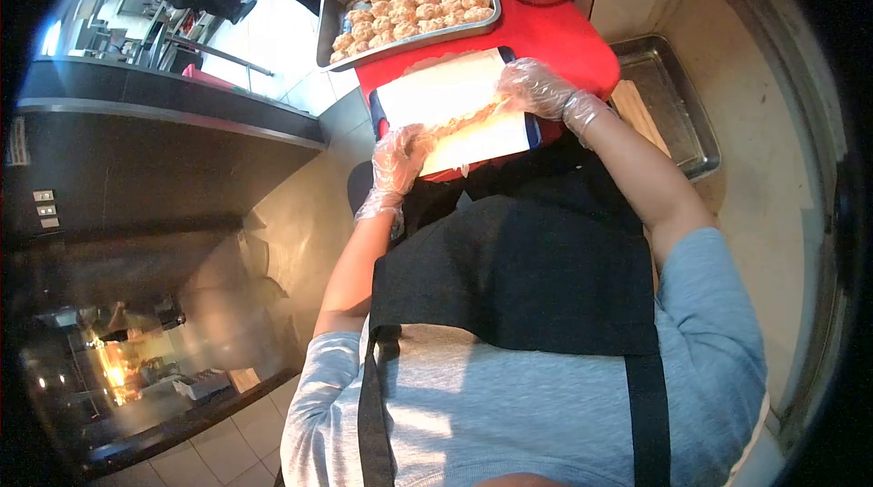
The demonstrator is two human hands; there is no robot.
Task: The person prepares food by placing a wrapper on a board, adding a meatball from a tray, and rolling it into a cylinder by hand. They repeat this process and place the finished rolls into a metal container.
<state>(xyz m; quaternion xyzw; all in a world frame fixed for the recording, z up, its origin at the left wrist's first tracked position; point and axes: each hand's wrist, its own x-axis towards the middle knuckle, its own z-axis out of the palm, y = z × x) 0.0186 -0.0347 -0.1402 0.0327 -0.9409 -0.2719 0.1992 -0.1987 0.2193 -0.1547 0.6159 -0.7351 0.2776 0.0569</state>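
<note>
Head view: long pinkish-tan roll point(468, 117) lies between left hand point(400, 160) and right hand point(536, 87).

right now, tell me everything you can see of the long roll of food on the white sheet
The roll is a long, thin log of pale tan, lumpy mixture, blurred in detail. It lies flat and slantwise across the white sheet, which sits on a red surface. The left hand, in a clear glove, meets its near end, and the gloved right hand covers its far end. Whether they grip or press cannot be told.
</note>
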